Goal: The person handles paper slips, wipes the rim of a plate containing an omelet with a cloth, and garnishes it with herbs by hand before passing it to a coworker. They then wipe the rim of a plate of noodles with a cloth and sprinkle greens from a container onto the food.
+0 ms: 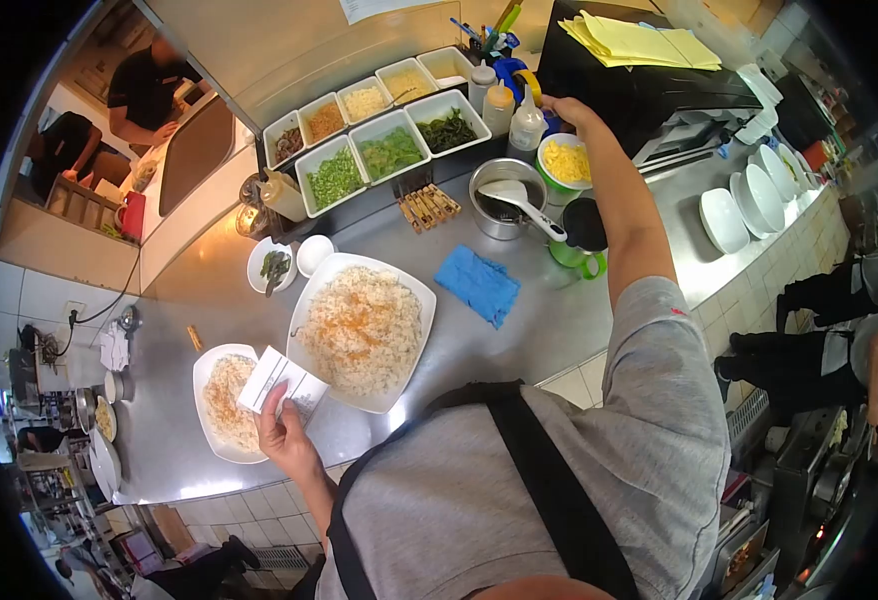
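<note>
My left hand (287, 440) pinches a white printed paper slip (284, 384) between thumb and fingers, over a small white bowl of rice (227, 452). Beside it stands a larger white square bowl of rice (364, 330) with orange-brown sauce across the top. My right hand (567, 112) is stretched to the back of the counter, closed at a blue tape dispenser (511, 75) with a yellow roll (529, 86). What its fingertips hold is partly hidden. Close to that hand are squeeze bottles (527, 130) and a bowl of yellow pieces (565, 160).
White trays of greens and toppings (389, 148) line the back. A metal pot (507, 190) holds a white rice paddle (522, 206). A blue cloth (479, 286), clothespins (429, 208) and a small bowl with dark greens (273, 266) lie nearer. Stacked bowls (749, 205) stand right; co-workers are around.
</note>
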{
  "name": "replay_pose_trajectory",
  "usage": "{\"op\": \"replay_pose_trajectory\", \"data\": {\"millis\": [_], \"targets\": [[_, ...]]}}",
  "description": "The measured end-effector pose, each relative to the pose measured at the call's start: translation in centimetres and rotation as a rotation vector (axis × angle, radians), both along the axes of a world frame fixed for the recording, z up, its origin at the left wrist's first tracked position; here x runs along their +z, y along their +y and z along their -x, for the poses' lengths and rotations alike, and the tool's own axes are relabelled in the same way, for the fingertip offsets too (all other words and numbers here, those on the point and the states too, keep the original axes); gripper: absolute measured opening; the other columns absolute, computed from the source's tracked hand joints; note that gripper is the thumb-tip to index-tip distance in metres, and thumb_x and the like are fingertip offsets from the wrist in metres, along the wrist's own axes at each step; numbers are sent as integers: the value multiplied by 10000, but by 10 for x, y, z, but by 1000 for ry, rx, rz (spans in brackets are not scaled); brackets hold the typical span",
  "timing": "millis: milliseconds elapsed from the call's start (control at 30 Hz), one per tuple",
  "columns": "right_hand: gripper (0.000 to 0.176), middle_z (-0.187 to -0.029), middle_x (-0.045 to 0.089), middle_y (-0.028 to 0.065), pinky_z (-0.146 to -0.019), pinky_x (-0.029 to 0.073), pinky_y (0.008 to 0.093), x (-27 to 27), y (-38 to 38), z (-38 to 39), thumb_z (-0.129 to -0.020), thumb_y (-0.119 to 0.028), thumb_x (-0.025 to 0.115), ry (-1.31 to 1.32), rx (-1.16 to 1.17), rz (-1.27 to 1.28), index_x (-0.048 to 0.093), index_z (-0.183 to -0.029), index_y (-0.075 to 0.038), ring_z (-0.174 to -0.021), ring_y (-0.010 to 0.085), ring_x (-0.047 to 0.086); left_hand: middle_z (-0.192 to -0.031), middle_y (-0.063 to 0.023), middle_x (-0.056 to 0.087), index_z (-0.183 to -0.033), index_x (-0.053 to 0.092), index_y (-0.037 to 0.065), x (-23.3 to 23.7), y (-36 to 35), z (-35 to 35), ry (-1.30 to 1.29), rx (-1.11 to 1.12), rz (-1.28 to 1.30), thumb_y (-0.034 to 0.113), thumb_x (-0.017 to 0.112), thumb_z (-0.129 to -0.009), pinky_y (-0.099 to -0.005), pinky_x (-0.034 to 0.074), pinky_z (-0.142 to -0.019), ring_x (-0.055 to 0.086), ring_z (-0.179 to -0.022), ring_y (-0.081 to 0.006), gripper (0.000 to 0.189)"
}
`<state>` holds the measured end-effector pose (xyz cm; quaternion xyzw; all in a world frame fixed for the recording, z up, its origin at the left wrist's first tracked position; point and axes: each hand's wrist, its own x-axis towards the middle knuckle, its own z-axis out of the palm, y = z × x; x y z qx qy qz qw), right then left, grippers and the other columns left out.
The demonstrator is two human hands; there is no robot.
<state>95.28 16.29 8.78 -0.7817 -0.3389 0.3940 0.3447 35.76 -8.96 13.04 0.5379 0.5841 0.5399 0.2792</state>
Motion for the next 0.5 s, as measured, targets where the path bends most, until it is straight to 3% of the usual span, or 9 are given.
{"op": "replay_pose_trajectory", "data": {"millis": [133,200,300,433,500], "targets": [[245,-918,637,62,-775,414,380,-8,4,-4,-839,-342,624,123,-78,-22,690,-885,-111,-852,191,563,-1081,-92,568,-1038,649,-6,5,12,-18,-17,-7,29,-58,527,-850,-296,403,-909,528,-1051,-190,230],[223,-804,604,105,-599,469,338,1,-4,4,-742,-124,705,255,-214,-221,659,-925,-5,-649,202,550,-1090,-93,566,-1043,647,-7,6,19,-28,-19,-71,7,-63,520,-852,-286,407,-899,525,-1057,-183,236],[191,-850,639,66,-671,449,339,12,-16,2,-721,-193,719,236,-204,-210,688,-872,-80,-773,193,576,-1108,-96,558,-1045,647,-8,12,30,-40,45,-158,13,-69,512,-852,-279,410,-892,527,-1055,-182,243],[180,-799,648,77,-626,471,341,-7,-24,-9,-697,-137,701,246,-155,-193,688,-852,-45,-701,180,587,-1083,-97,570,-1051,654,11,12,44,-46,12,-242,52,-64,533,-844,-270,409,-885,541,-1026,-178,252],[120,-708,650,77,-573,474,350,-15,-22,-19,-701,-120,684,5,44,-135,693,-776,-27,-600,189,595,-1067,-97,571,-1052,657,20,22,49,-56,-11,-219,44,-59,545,-839,-270,406,-887,541,-1026,-176,254]]}}
